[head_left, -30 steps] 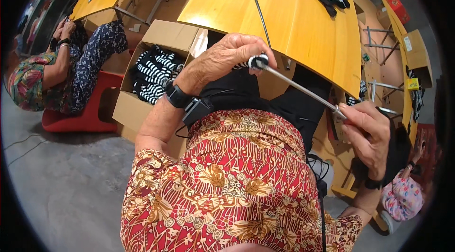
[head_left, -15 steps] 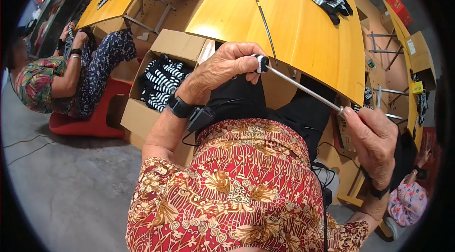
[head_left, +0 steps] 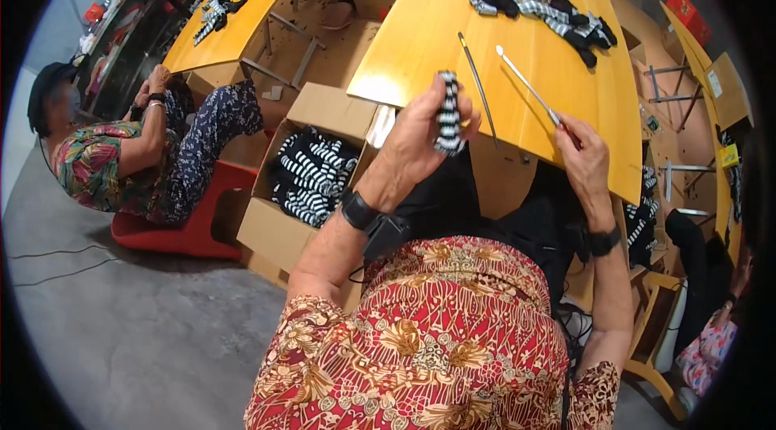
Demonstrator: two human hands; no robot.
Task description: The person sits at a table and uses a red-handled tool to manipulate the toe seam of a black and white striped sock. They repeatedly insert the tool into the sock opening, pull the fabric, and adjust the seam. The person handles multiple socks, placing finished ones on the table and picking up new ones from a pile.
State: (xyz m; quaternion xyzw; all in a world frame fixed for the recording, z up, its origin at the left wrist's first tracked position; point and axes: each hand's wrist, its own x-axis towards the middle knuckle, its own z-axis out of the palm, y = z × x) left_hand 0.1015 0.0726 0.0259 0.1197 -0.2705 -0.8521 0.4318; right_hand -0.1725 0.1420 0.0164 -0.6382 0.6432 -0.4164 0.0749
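Left hand (head_left: 420, 135): fingers closed around a small black-and-white striped knitted piece (head_left: 449, 113), held above the near edge of the yellow wooden surface (head_left: 420, 34). Right hand (head_left: 584, 159): fingers gripping the lower end of a long thin metal rod (head_left: 527, 85), which slants over the surface.

My left hand (head_left: 420, 135) lets go of the rod's end and now grips a small black-and-white striped piece (head_left: 449, 113), lifted at the near edge of the yellow table (head_left: 420, 50). The metal rod (head_left: 527, 84) no longer spans between my hands; it lies on the tabletop, only my right hand (head_left: 584, 157) at its near end. My view tips farther over the table.
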